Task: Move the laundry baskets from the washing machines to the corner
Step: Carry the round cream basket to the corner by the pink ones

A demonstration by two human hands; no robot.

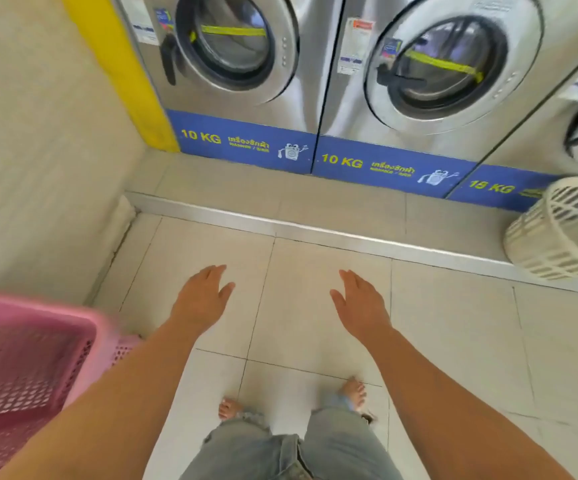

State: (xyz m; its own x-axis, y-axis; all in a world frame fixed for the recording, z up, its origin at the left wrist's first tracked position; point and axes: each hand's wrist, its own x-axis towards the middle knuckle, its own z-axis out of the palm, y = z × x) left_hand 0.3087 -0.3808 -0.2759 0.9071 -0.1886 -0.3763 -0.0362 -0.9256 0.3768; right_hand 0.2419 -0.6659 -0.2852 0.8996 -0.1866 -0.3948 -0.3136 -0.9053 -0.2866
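Tiled floor (pixel 315 306) fills the middle of the frame, with a raised step (pixel 280 225) running across it in front of the washing machines (pixel 315 64) along the top. Frame is motion-blurred, so I'm reading edges loosely.

Both hands are empty. Left hand (pixel 204 299) is flat and spread, palm down over bare tile; right hand (pixel 360 308) is the same, fingers loosely apart. Neither touches anything.

Baskets: pink basket (pixel 28 368) at lower left, beside the wall (pixel 38 133), partly hidden by my left forearm. White basket (pixel 561 233) at the right edge, tilted, seemingly resting on the step by the third machine; partly cut off by the frame. I judge that one is not yet moved.

Risks as I see them:
- Step edge is a trip line, and the feet (pixel 353 391) are bare. Stubbed toe likely if I reach right without looking down.
- White basket already leans; a one-handed grab at the rim could tip it off the step.
- Pink basket sits close to my left leg, so swinging back toward the corner could clip it.

Room: open tile centre and lower right, a clear path to the white basket. Upper-left corner, between wall and yellow strip (pixel 121 74), is narrow, and free space beside the pink basket looks tight.
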